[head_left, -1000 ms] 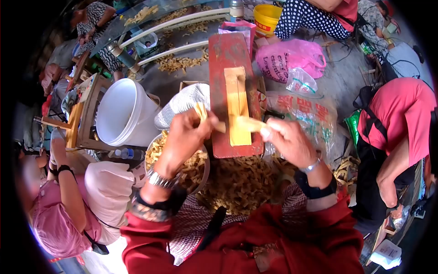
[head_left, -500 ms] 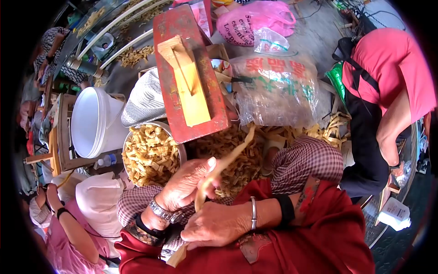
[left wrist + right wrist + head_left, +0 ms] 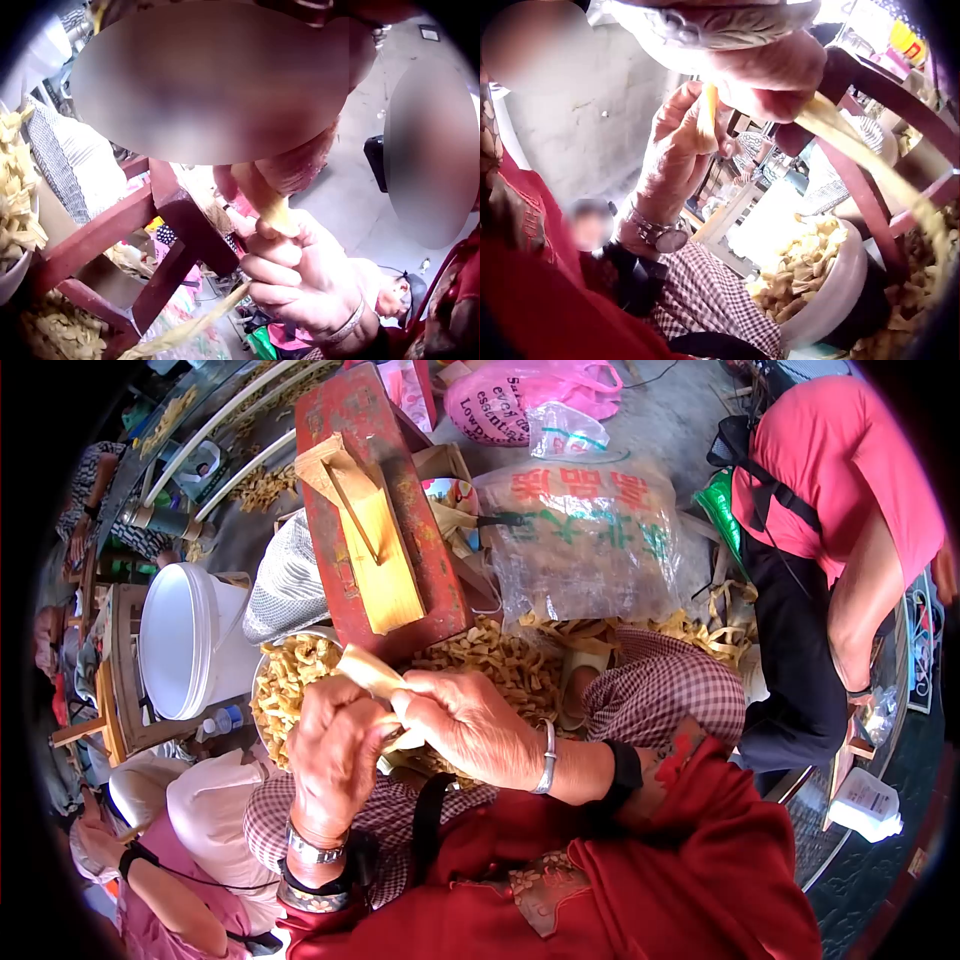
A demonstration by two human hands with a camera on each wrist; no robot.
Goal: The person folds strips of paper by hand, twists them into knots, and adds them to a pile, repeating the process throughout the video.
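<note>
Both hands meet in front of the red bench, working a long pale yellow strip (image 3: 370,672). My left hand (image 3: 335,745), a metal watch on its wrist, pinches one part of the strip between thumb and fingers. Close beside it, my right hand (image 3: 470,725), wearing a silver bangle, grips the strip too. In the right wrist view, a long tail of the strip (image 3: 885,165) trails down from the right hand. The left wrist view shows the right fingers (image 3: 274,259) curled round it. On the bench (image 3: 330,570) lies a yellow wooden block (image 3: 375,550) with a narrow lengthwise bar.
Left of my knees stands a bowl (image 3: 825,307) full of short yellowish pieces; more lie in a pile (image 3: 500,665) below the bench. A white bucket (image 3: 190,640) stands farther left. Beyond are a clear printed bag (image 3: 590,540) and a pink bag (image 3: 490,405). People sit on both sides.
The hands left the wooden block, dropped to the lap with the long strip, then rose together toward the bowl. The bench has shifted left in view.
</note>
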